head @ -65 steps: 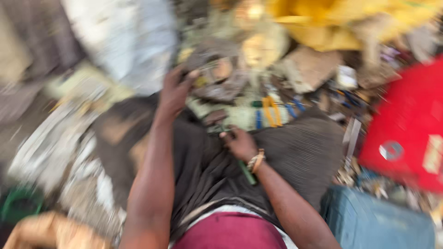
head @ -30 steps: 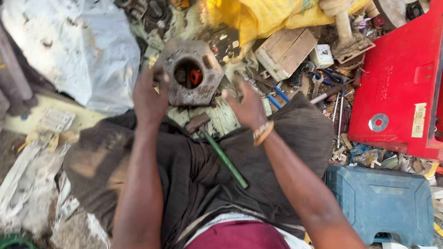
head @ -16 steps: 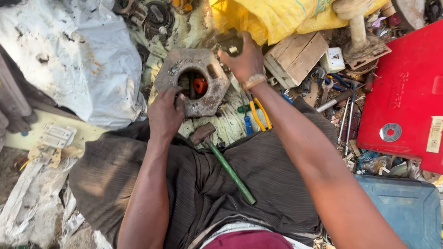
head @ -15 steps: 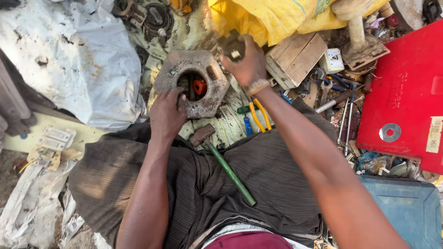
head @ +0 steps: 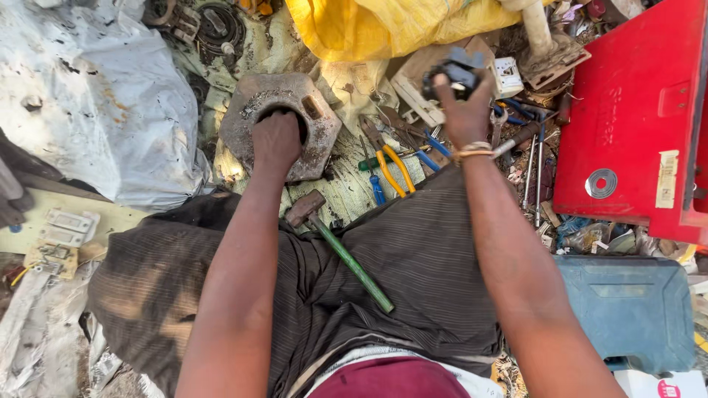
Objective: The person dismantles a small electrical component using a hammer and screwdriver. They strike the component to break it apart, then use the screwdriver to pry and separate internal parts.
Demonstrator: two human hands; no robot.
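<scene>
Head view: left hand (head: 276,140) sits fist-like in the central hole of the grey housing (head: 282,121), fingers curled inside and hidden. Right hand (head: 463,110) grips a small dark part (head: 456,72) above the wooden box (head: 420,85), fingers wrapped round it. Hammer (head: 339,247) lies on the lap, pliers (head: 391,158) just beside the housing. Steadying the housing firmly seems wise while the part is carried across the clutter.

left hand (head: 276,140) sat in the hole of a rusty metal block (head: 279,121) | right hand (head: 463,110) held a small dark part (head: 456,74) | hammer (head: 335,247) lay on lap
</scene>
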